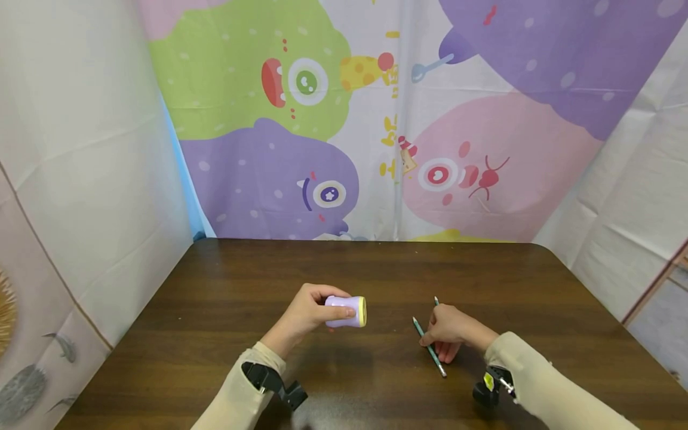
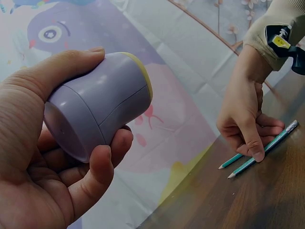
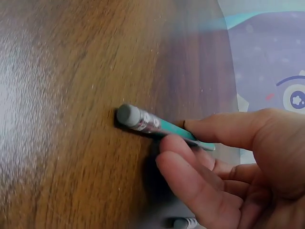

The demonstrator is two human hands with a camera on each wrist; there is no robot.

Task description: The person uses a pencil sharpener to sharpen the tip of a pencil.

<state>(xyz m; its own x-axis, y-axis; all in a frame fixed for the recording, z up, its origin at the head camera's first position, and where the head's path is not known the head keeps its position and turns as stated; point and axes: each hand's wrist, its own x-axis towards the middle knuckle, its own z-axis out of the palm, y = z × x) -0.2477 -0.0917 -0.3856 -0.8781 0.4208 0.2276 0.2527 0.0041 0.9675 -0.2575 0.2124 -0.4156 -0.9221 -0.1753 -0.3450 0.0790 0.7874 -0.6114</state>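
In the head view, my left hand (image 1: 306, 313) grips a small lilac waisted cylinder with a yellow end (image 1: 344, 312), held sideways above the table. The left wrist view shows the thumb over the top of the cylinder (image 2: 102, 98) and fingers curled beneath. My right hand (image 1: 451, 330) pinches a green pencil (image 1: 434, 357) between thumb and fingers, its tip pointing away from me. Close up, the pencil's grey eraser end (image 3: 128, 115) is low over the tabletop. A second green pencil (image 1: 436, 301) lies beside it, mostly hidden under the right hand.
A dark brown wooden table (image 1: 242, 269) spans the space below both hands. Behind it hangs a white curtain with cartoon monsters (image 1: 301, 161); pale cloth walls (image 1: 97, 137) stand at both sides. Black camera mounts (image 1: 274, 382) are strapped to both wrists.
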